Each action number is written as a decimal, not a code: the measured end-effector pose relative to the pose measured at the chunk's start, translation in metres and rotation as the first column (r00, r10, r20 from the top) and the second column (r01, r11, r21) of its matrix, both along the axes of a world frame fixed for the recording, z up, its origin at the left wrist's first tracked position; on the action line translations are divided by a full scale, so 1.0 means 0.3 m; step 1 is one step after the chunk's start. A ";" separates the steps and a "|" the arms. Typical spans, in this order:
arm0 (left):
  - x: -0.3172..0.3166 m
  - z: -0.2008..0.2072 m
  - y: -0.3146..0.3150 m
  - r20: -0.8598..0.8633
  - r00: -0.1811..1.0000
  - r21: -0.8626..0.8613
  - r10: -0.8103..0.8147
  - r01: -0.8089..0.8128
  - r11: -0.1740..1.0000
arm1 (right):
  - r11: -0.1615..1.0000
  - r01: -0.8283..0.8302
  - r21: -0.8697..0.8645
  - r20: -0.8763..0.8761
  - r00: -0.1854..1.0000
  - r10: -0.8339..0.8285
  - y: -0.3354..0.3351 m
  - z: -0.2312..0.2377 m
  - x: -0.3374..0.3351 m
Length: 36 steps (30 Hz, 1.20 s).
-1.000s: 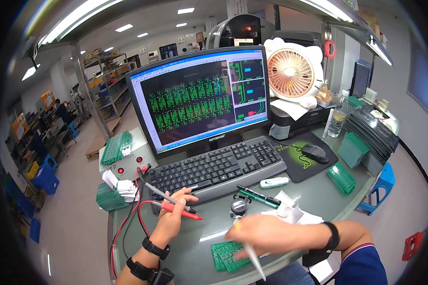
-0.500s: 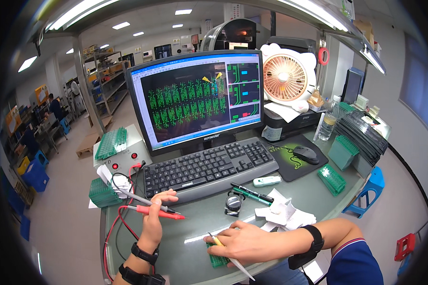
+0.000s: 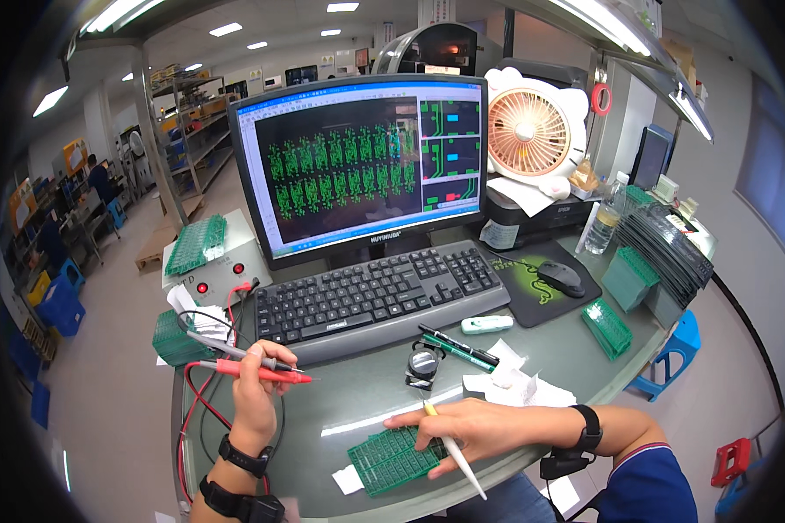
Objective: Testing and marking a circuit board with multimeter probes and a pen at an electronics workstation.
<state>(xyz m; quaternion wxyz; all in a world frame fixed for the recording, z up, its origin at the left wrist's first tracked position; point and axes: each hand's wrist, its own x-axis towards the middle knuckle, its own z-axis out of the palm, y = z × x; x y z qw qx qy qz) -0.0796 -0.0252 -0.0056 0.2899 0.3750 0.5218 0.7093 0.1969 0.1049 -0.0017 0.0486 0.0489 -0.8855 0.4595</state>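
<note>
My left hand (image 3: 256, 403) is closed around a pair of test probes, a red one (image 3: 251, 371) and a grey-black one (image 3: 227, 349). Their tips point right, above the table. A slim white-and-yellow pointed stick (image 3: 459, 462) is held in my right hand (image 3: 473, 429), its white point slanting down toward me. Under the same hand's fingers lies a green circuit board panel (image 3: 385, 464), flat near the table's front edge. Its right end is partly hidden by the fingers. A small white paper piece (image 3: 348, 478) pokes out at the panel's left edge.
Behind my hands stand a keyboard (image 3: 379, 295) and a monitor (image 3: 340, 166). Crumpled white paper (image 3: 519, 383), pens (image 3: 459, 347) and a small black round object (image 3: 423, 363) lie mid-table. Board stacks (image 3: 180, 338) flank both sides; probe cables loop at left.
The green panel, mostly covered by my right hand before, now shows largely uncovered. My left fingers have curled more tightly around the probes. Yellow arrow marks have gone from the screen.
</note>
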 end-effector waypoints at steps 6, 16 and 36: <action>0.117 0.087 -0.014 -0.150 0.908 -0.136 -0.391 0.373 0.918 | 0.970 0.137 0.201 -0.162 0.981 -0.105 0.024 0.042 0.006; 0.235 0.106 0.021 0.159 0.586 -0.481 -0.794 0.749 0.457 | 0.614 0.408 -0.676 0.304 0.913 -0.272 0.026 0.129 -0.045; 0.209 -0.035 0.047 0.223 0.788 -0.322 -0.574 0.615 0.720 | 0.872 0.323 -0.367 -0.013 0.936 -0.352 0.038 -0.089 0.015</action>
